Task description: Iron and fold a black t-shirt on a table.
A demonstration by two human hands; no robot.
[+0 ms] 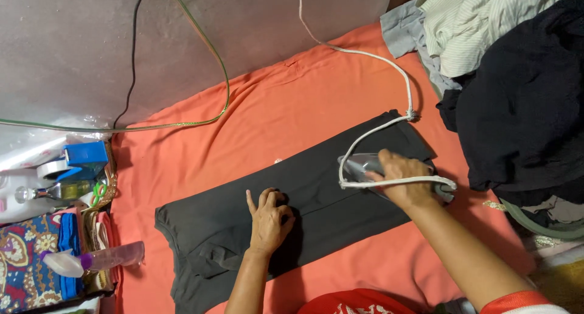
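Note:
A dark grey garment (316, 192) lies flat on an orange cloth (286, 113). My left hand (269, 219) presses down on the garment near its middle, fingers partly curled with the index finger out. My right hand (404, 179) grips the handle of a silver clothes iron (365, 167) that rests on the right part of the garment. The iron's white cord (389, 67) loops over my right hand and runs up to the top edge.
A pile of clothes (523, 89), dark and striped, sits at the right. At the left are a spray bottle (91, 260), folded patterned fabric (27, 262), a blue box (85, 159) and a basket. A green cable (207, 46) and a black one cross the grey floor.

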